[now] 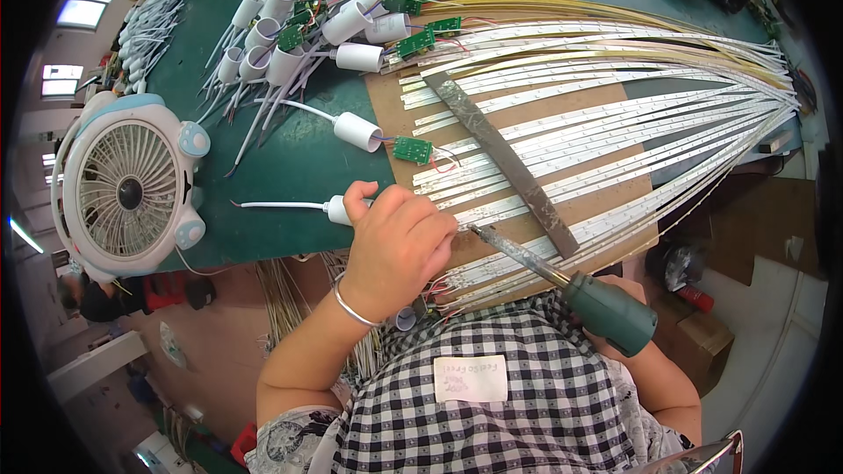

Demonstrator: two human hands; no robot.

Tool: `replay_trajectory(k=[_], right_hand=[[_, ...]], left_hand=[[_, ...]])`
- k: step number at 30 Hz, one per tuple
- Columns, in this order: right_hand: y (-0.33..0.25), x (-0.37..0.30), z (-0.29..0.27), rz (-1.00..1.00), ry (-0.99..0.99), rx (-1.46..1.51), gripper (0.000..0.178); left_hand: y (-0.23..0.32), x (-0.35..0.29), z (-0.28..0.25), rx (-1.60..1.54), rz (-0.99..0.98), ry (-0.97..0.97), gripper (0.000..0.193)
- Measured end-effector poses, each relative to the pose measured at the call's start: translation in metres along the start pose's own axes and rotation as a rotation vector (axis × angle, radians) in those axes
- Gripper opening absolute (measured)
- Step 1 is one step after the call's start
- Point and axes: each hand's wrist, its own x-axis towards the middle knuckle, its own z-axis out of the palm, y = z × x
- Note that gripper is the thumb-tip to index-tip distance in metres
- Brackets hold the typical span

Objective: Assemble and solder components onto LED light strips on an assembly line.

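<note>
My left hand (399, 241) is closed with its fingertips pressed down at the ends of the white LED strips (562, 142); what it pinches is hidden under the fingers. Partly covered by that hand is a white cylindrical housing (337, 210), its white cable trailing left. My right hand (625, 288) grips the green handle of a soldering iron (606, 312), which partly hides the fingers. The iron's metal tip points left, close to my left fingertips. Just beyond my left hand lie another white housing (356, 132) and its wired green circuit board (412, 150).
A dark flat bar (505, 162) lies across the strips on a brown board. Many white housings with green boards (416, 42) are piled at the far side. A white and blue fan (129, 193) stands at the left of the green table (290, 171).
</note>
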Motion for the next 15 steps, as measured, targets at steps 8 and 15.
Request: replay_trajectory(k=[8,15], right_hand=[[0.016,0.002,0.009,-0.301,0.112,-0.231,0.028],[0.018,0.001,0.009,-0.21,0.115,-0.201,0.029]], left_hand=[[-0.002,0.003,-0.001,-0.034,-0.007,-0.018,0.016],[-0.004,0.003,0.0,-0.05,-0.007,-0.009,0.016]])
